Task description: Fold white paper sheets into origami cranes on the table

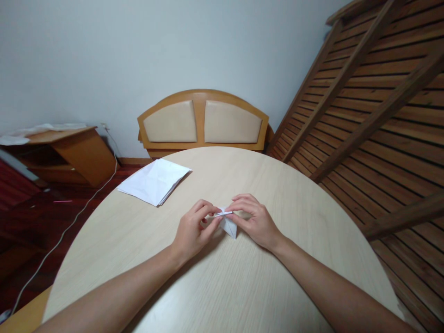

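Note:
A small piece of folded white paper [229, 226] is held between my two hands, just above the round table's middle. Its lower part comes to a point toward me, and a narrow folded edge runs across the top. My left hand [194, 226] pinches the left end of that edge between thumb and fingers. From the other side, my right hand [257, 221] grips the right end, thumb below and fingers above. The fingertips hide part of the folds. Farther off to the left lies a stack of white paper sheets [152, 181].
The round wooden table [270, 185] fills the foreground. Behind it stands a headboard [200, 120] with two cream panels. Slatted wooden boards [374, 120] lean on the right. At the left are a low wooden cabinet [83, 155] and a white cable [74, 222] along the floor.

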A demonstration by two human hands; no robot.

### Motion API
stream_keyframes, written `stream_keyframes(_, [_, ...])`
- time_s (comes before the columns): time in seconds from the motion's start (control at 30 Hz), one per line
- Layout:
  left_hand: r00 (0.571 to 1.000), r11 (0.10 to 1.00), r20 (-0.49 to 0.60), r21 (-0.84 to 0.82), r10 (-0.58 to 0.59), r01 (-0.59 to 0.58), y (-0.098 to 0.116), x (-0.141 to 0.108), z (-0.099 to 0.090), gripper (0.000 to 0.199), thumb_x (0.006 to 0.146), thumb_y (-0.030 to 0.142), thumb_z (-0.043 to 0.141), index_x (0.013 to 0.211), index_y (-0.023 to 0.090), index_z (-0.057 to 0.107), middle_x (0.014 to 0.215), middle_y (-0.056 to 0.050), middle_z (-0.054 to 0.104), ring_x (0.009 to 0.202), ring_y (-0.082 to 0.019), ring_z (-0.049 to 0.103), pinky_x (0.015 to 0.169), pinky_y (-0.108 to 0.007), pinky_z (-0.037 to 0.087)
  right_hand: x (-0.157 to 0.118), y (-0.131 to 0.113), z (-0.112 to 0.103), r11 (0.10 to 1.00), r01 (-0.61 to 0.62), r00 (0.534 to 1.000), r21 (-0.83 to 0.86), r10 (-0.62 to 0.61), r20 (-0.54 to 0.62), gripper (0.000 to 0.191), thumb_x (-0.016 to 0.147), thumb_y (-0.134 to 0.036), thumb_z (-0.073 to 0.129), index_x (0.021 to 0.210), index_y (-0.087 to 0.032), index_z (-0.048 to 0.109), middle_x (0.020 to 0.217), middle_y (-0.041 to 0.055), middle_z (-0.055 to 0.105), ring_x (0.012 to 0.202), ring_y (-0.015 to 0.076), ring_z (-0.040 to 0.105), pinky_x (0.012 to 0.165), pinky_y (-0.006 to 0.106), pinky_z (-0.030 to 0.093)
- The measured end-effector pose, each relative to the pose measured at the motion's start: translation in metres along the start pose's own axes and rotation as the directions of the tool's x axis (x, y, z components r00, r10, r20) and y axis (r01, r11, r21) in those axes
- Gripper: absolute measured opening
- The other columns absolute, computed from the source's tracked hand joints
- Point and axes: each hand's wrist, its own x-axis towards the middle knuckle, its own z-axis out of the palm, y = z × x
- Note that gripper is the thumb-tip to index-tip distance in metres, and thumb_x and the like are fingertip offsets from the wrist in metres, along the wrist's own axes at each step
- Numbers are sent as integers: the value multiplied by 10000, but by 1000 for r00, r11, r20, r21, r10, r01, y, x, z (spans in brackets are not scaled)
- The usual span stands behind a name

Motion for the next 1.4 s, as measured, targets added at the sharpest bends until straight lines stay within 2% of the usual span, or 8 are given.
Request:
stream_keyframes(0.13, [999,1000,33,20,12,-13,-1,1,-1,136,960,277,585,989,193,688,905,-51,643,771,-143,606,606,-232,498,-1,-2,0,1000,8,1000,-16,-8,19,110,898,-259,703,1003,-262,736,953,40,748,1020,233,632,918,413,499])
stream_keyframes(0.33, [999,993,-19,-111,-46,43,4,3,1,145,960,290,580,908,182,661,867,-42,664,788,-146,627,653,-237,520,-3,-6,-1,992,-128,991,1,128,50,151,887,-302,703,1031,-258,694,1020,47,744,968,227,681,900,402,513])
stream_keyframes(0.57, [999,991,6,-128,-39,39,4,3,0,111,939,268,603,949,186,676,894,-45,686,821,-151,636,685,-245,511,-2,-7,-1,996,-62,996,58,59,62,94,914,-298,683,984,-267,738,914,17,765,847,183,706,835,343,536])
stream_keyframes(0.83, [974,931,30,-291,-224,223,5,2,4,189,924,336,617,987,165,670,921,-55,705,810,-157,660,672,-248,525,-2,-9,1,933,-300,953,201,282,112,129,890,-307,690,981,-235,747,967,33,771,885,194,712,805,321,537])
stream_keyframes(1.0, [959,910,84,-303,-271,284,6,3,4,236,906,381,632,951,156,688,894,-63,721,778,-169,663,621,-251,513,-4,-5,0,932,-325,940,159,299,165,182,891,-349,686,1024,-240,744,1010,42,765,911,201,707,815,327,530])
stream_keyframes(1.13, [950,886,55,-348,-308,308,2,4,6,255,897,403,640,931,153,679,858,-56,716,726,-155,637,616,-254,495,-4,-4,-1,927,-356,928,116,336,162,391,792,-336,783,1156,-243,673,1099,47,735,934,202,692,817,321,525])
stream_keyframes(1.3, [944,883,84,-337,-318,327,0,5,6,267,861,395,675,957,147,669,837,-46,698,686,-141,606,596,-240,461,-3,-6,-5,932,-358,918,60,339,204,263,818,-310,747,1067,-238,702,942,17,736,790,169,663,706,282,492])
stream_keyframes(1.4, [938,880,106,-325,-331,347,0,5,6,248,849,390,681,886,147,648,762,-18,654,647,-127,574,568,-224,432,-2,-3,-7,908,-411,902,81,392,178,352,777,-296,780,1110,-235,683,834,-2,711,700,151,632,638,265,470])
